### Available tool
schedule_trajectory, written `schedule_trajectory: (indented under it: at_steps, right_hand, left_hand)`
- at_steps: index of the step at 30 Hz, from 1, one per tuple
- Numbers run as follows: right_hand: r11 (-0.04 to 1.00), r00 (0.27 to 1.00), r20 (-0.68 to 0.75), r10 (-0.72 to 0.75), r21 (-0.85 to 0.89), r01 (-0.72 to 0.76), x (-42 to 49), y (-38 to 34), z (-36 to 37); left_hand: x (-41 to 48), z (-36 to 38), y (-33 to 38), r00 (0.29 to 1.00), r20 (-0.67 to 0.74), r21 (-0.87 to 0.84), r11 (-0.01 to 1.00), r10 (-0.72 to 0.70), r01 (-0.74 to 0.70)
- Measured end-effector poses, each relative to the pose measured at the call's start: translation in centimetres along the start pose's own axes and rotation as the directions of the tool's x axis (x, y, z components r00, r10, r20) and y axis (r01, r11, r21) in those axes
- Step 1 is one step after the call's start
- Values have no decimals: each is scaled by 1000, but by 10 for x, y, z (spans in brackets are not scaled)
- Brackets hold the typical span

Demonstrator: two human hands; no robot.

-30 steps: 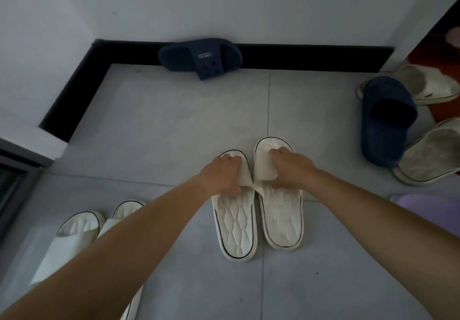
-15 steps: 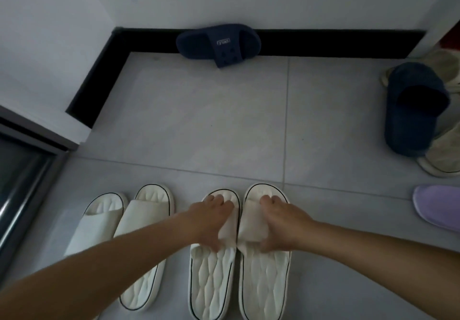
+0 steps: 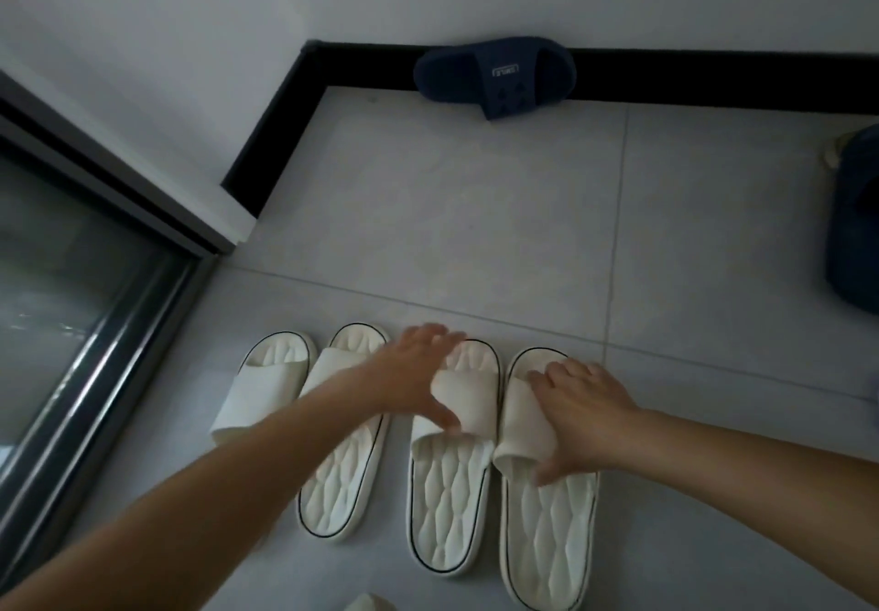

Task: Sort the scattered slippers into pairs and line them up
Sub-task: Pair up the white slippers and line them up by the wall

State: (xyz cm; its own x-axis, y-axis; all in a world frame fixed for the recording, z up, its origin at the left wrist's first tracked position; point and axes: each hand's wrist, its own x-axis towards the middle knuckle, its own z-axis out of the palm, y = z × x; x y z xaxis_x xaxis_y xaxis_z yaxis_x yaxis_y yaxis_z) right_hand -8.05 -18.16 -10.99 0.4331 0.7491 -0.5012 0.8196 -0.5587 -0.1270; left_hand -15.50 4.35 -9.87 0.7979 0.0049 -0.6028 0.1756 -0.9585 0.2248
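Four white slippers with black-edged soles lie side by side on the grey tile floor, toes pointing to the wall. My left hand (image 3: pixel 414 372) rests on the strap of the third slipper (image 3: pixel 449 501), fingers straight and thumb on the strap. My right hand (image 3: pixel 585 415) lies spread over the strap of the fourth slipper (image 3: pixel 547 539), thumb at the strap's lower edge. The other white pair, the first slipper (image 3: pixel 257 391) and the second slipper (image 3: pixel 337 482), sits just left of them. A navy slipper (image 3: pixel 494 75) leans against the black baseboard (image 3: pixel 713 87).
A second navy slipper (image 3: pixel 854 230) shows at the right edge, with a bit of a cream one (image 3: pixel 832 149) behind it. A glass sliding door (image 3: pixel 71 301) with a metal frame runs along the left. Something white (image 3: pixel 368 603) peeks in at the bottom edge.
Both hands drew the white pair back toward me and left, beside the other white pair. Their grip on the straps has loosened and the fingers now lie straight.
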Motion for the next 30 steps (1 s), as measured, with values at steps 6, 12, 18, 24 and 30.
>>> schedule_trajectory:
  at_steps: [6,12,18,24,30]
  right_hand:
    - [977,980,201,-11,212,-33,19,-2,-11]
    - [883,950,300,-84,465,-69,26,9,-17]
    - [925,978,198,-65,380,-15,12,13,-8]
    - [976,997,70,-38,218,22,6,11,1]
    - [952,953,-235,192,279,-123,4,101,-42]
  left_hand:
    - [-40,-8,-95,891,125,103,899,-437,427]
    - [-43,9,-81,946,67,109,945,-316,308]
    - [-16,21,6,989,-21,223,965,144,-135]
    - [4,14,27,930,-115,303,904,348,-301]
    - [34,-21,65,964,-50,176,952,261,-249]
